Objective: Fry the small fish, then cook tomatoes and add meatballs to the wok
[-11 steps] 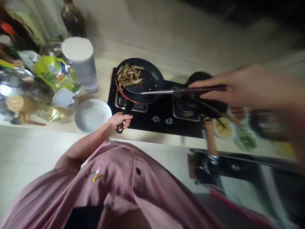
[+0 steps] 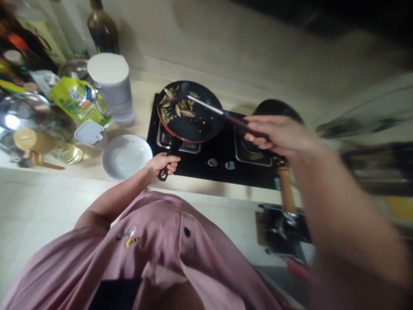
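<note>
My left hand is closed around the handle of a black frying pan with a red outer rim, which sits on the left burner. In my right hand is a spatula with a dark handle and a metal shaft. Its dark head reaches into the far left part of the pan, over the food. Browned small fish, as they appear, and yellowish bits lie in the pan's left half. The spatula head hides some of them.
A white plate rests on the counter left of the black stove. Farther left stand a lidded pitcher, a yellow-green pouch and several bottles. Behind my right hand, a wooden-handled pan occupies the right burner.
My right hand has moved left and turned the spatula, whose head has gone from the pan's near edge to the far left. The food is more scattered. My left hand stays put.
</note>
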Demonstrator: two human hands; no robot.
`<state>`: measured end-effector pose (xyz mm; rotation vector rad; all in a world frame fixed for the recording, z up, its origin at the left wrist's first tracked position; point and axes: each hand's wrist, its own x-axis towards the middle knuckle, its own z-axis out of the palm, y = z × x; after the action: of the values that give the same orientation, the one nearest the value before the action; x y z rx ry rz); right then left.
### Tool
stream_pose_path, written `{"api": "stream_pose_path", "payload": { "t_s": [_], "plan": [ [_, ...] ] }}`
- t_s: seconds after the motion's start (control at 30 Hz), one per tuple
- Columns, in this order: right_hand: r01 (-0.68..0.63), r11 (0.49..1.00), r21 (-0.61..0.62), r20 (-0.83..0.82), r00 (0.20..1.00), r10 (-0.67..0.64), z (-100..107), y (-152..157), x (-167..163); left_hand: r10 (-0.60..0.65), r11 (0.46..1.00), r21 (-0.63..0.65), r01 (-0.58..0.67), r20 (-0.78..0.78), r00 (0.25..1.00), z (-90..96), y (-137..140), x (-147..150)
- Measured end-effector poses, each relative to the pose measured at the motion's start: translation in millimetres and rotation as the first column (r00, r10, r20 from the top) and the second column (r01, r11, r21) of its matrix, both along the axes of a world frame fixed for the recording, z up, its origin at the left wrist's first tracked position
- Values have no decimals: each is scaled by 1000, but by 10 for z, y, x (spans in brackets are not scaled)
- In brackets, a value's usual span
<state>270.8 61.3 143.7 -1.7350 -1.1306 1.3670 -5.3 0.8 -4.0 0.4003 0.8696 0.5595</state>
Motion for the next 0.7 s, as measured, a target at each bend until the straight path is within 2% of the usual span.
{"api": "stream_pose_path", "payload": {
  "t_s": [0.1, 0.17, 0.27, 0.37, 0.43, 0.5, 0.6, 0.7],
  "plan": [
    [65, 982, -179, -97, 992, -84, -294, -125, -171, -2, 1000, 5, 2, -8, 1000, -16, -1, -34],
    [74, 977, -198, -127, 987, -101, -432, -287, -170, -5, 1000, 3, 5, -8, 1000, -17, 0, -43],
    [112, 984, -141, -75, 990, -123, -491, -662, 0, -2, 1000, 3, 2, 12, 1000, -20, 5, -40],
    [141, 989, -55, 81, 987, -136, -414, -1109, 211, -11, 1000, 9, 11, 20, 1000, -52, 17, -39],
    [116, 992, -41, 197, 975, -106, -377, -1341, 283, -35, 999, 5, 35, 5, 999, -89, 25, -45],
    [56, 998, -34, 281, 959, -44, -407, -1450, 271, -52, 999, -2, 52, -9, 999, -130, 32, -54],
    [-129, 990, 65, 421, 902, 90, -568, -1378, 141, -53, 999, 5, 53, -4, 999, -175, 32, -59],
    [-341, 918, 203, 613, 775, 152, -716, -1199, 48, -43, 999, 26, 43, 3, 999, -184, 25, -54]
  ]
}}
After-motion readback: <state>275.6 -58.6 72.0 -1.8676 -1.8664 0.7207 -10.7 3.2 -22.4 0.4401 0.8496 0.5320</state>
